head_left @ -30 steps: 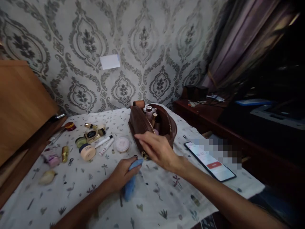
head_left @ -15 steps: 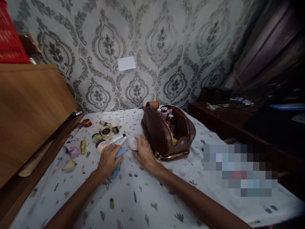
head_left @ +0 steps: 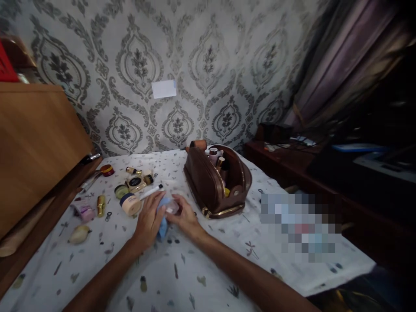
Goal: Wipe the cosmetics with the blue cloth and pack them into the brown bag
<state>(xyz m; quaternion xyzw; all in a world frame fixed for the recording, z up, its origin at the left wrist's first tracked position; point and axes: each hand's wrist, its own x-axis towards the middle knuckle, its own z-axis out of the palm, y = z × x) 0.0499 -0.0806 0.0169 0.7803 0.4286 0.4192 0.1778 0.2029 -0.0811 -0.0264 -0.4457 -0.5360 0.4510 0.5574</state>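
My left hand is closed on a light blue cloth, part of which hangs below the fingers. In my right hand is a small round, pale pinkish container, and the cloth touches its left side. The container's details are blurred. Just left of my left hand stands a cream jar with a dark blue lid. A white tube with a black end lies behind the hands. To the right of my right hand sits an open brown toiletry bag with several bottles inside.
Cosmetics spread over the left of the patterned cloth: a green jar, a gold lipstick tube, a red jar and a clear bottle. A wooden cabinet borders the left; a dark red desk stands right.
My right hand has lifted the round container off the table and brought it left against the blue cloth in my left hand. The view has turned slightly right.
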